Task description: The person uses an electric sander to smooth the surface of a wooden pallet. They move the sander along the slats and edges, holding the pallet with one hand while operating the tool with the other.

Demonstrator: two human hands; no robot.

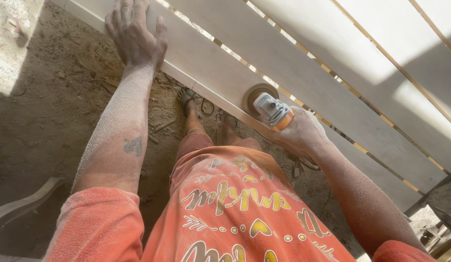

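The right hand (303, 132) was clenched around the angle grinder (273, 110), its sanding disc (257, 94) on the edge of the nearest white board (211, 63). The left hand (135, 34) lay flat, fingers spread, steadying that board. In my judgement, keep the disc flat, pressure light.
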